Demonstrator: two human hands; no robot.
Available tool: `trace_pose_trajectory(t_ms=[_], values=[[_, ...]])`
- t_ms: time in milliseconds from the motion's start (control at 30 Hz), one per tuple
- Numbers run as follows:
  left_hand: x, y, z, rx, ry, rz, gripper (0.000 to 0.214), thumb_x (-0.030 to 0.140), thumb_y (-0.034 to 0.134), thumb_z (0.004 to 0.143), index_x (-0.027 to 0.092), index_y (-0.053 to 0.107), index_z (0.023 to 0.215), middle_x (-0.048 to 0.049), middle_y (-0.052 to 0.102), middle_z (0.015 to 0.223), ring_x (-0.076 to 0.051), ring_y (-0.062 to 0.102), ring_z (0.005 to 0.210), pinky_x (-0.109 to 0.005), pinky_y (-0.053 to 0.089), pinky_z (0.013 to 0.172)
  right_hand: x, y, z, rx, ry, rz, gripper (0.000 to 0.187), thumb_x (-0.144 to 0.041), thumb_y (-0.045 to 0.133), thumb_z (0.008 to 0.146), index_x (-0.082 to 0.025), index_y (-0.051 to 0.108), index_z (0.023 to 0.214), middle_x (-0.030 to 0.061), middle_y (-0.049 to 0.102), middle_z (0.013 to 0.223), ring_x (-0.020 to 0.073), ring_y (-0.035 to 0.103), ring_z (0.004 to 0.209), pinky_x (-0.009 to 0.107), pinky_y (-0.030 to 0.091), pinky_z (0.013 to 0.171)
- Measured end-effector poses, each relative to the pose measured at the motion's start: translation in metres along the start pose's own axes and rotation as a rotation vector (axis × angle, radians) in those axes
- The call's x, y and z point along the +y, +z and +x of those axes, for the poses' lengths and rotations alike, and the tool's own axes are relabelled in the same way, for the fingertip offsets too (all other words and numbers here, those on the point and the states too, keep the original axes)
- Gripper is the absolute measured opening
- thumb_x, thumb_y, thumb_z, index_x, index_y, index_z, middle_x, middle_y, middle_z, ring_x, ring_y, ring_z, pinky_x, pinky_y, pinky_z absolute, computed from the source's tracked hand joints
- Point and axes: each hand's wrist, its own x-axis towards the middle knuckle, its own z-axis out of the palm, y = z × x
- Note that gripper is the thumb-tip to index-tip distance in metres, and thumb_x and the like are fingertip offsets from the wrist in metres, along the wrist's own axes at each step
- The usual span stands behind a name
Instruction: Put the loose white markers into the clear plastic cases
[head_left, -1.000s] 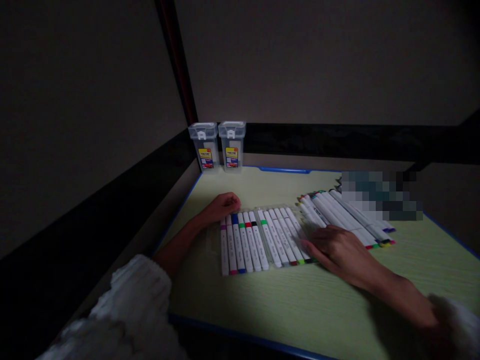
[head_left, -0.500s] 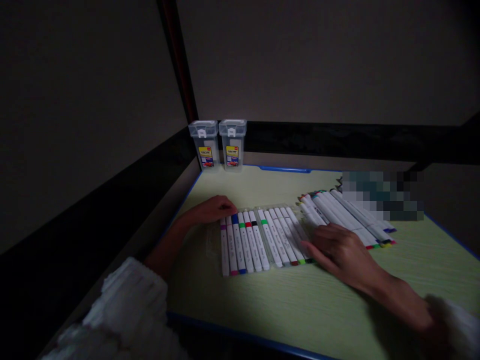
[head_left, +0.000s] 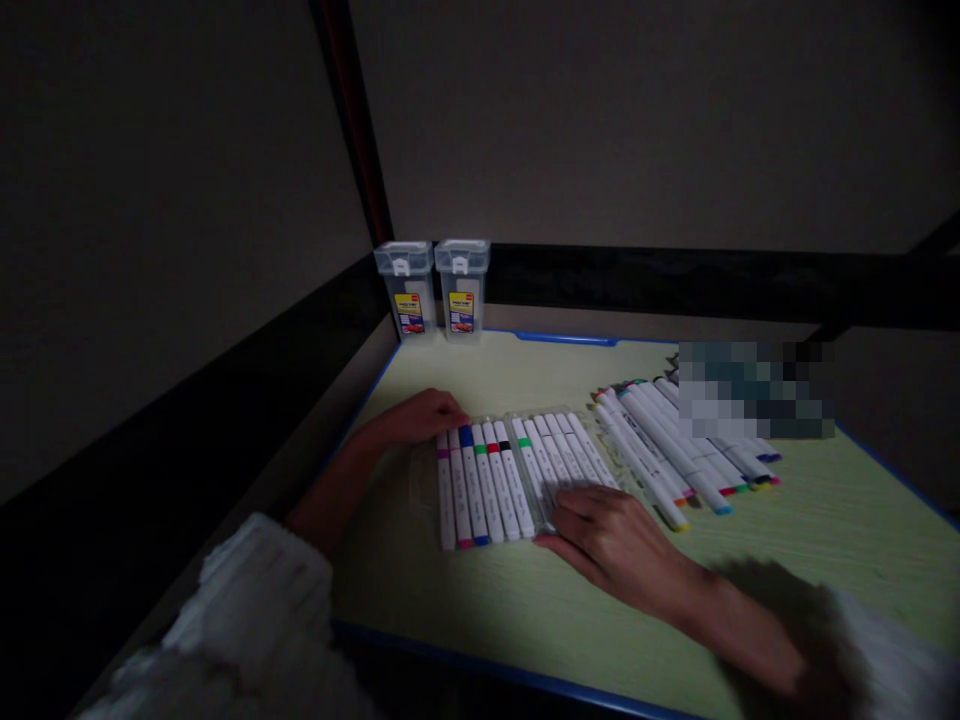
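A clear plastic marker tray [head_left: 424,488] lies flat on the table, with white markers [head_left: 491,490] side by side in two groups. Their bands and tips are purple, blue, green, red, black and pink. My left hand [head_left: 431,412] is at the tray's upper left corner, fingers curled in and closed on its edge. Over the lower ends of the right-hand group lies my right hand [head_left: 611,535]. Its fingers are bent over the markers and its thumb is at the tray's near edge. What sits between those fingers is hidden.
To the right, loose white markers [head_left: 667,440] with coloured ends lie in a slanting pile. A blurred patch [head_left: 750,390] covers its far end. Two clear lidded boxes [head_left: 463,290] stand at the back left. The pale table [head_left: 450,600] has a blue edge, with dark walls behind.
My right hand has moved left, from the tray's right end to the near middle, uncovering the near ends of several loose markers. My left hand stays at the corner.
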Motion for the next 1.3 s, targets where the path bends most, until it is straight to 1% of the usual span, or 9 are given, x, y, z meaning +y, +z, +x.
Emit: trace_pose_trajectory(t_ms=[167,333,500,633,800,967,1100,1200,1300], values=[[0.0,-0.003,0.0,0.049,-0.019,-0.183,0.022,0.028,0.052,0.072,0.01,0.064,0.074,-0.0035,0.063,0.075,-0.013,0.056,0.072,-0.025,0.043,0.068,0.0,-0.001,0.0,-0.024,0.007,0.014,0.029,-0.032,0.043,0.086,-0.016,0.056,0.065,0.0015,0.053,0.063,0.0145,0.053,0.06,0.029,0.034,0.057],[0.007,-0.008,-0.003,0.088,-0.058,-0.374,0.019,0.028,0.058,0.069,0.011,0.065,0.072,-0.003,0.065,0.074,-0.014,0.057,0.071,-0.027,0.044,0.07,0.0,-0.002,0.001,-0.003,0.006,0.028,0.03,-0.032,0.042,0.086,-0.016,0.057,0.065,0.0017,0.053,0.062,0.0143,0.052,0.059,0.028,0.034,0.056],[0.012,-0.007,-0.004,0.039,-0.088,-0.54,0.013,0.02,0.064,0.062,0.011,0.061,0.071,-0.001,0.064,0.068,-0.01,0.057,0.064,-0.024,0.043,0.064,0.0,-0.003,0.001,0.002,-0.01,0.017,0.03,-0.031,0.043,0.086,-0.016,0.056,0.064,0.0017,0.055,0.063,0.0136,0.053,0.058,0.028,0.035,0.056],[0.009,-0.004,-0.002,0.054,-0.113,-0.627,0.014,0.019,0.066,0.061,0.011,0.059,0.07,0.0018,0.061,0.063,-0.007,0.054,0.057,-0.021,0.041,0.058,0.001,-0.004,0.002,0.006,-0.026,0.005,0.03,-0.032,0.043,0.086,-0.016,0.056,0.064,0.0014,0.054,0.063,0.0131,0.052,0.059,0.028,0.035,0.057],[0.006,-0.004,0.002,0.105,-0.153,-0.76,0.017,0.023,0.067,0.063,0.011,0.061,0.074,0.0011,0.061,0.066,-0.007,0.054,0.058,-0.022,0.042,0.059,0.001,-0.005,0.003,0.003,-0.045,0.009,0.032,-0.032,0.042,0.087,-0.016,0.056,0.064,0.0014,0.054,0.062,0.014,0.052,0.058,0.029,0.036,0.057],[0.011,0.002,0.007,0.186,-0.169,-0.893,0.018,0.023,0.07,0.061,0.01,0.06,0.069,0.0008,0.061,0.065,-0.006,0.053,0.057,-0.02,0.043,0.058,0.003,-0.003,0.0,0.092,-0.057,0.032,0.037,-0.034,0.037,0.089,-0.016,0.054,0.061,0.001,0.052,0.058,0.0128,0.05,0.055,0.027,0.036,0.055],[0.023,0.016,0.011,0.154,-0.147,-0.939,0.018,0.022,0.07,0.061,0.01,0.06,0.068,0.0013,0.061,0.061,-0.006,0.054,0.054,-0.02,0.043,0.057,0.004,-0.005,-0.003,0.212,-0.053,0.064,0.035,-0.035,0.037,0.089,-0.016,0.05,0.062,0.0012,0.052,0.056,0.0123,0.048,0.053,0.026,0.037,0.051],[0.03,0.025,0.013,0.136,-0.138,-0.943,0.014,0.021,0.068,0.064,0.009,0.06,0.067,0.0013,0.061,0.058,-0.005,0.053,0.051,-0.02,0.044,0.056,0.004,-0.008,-0.005,0.258,-0.095,0.048,0.03,-0.035,0.038,0.088,-0.017,0.051,0.068,0.0016,0.054,0.058,0.0125,0.05,0.054,0.027,0.039,0.052],[0.035,0.031,0.014,0.164,-0.139,-0.964,0.01,0.018,0.064,0.068,0.009,0.059,0.066,0.0013,0.061,0.058,-0.005,0.053,0.051,-0.019,0.044,0.056,0.004,-0.011,-0.005,0.286,-0.161,0.003,0.022,-0.031,0.041,0.087,-0.016,0.054,0.079,0.0016,0.056,0.06,0.013,0.052,0.056,0.028,0.04,0.053]])
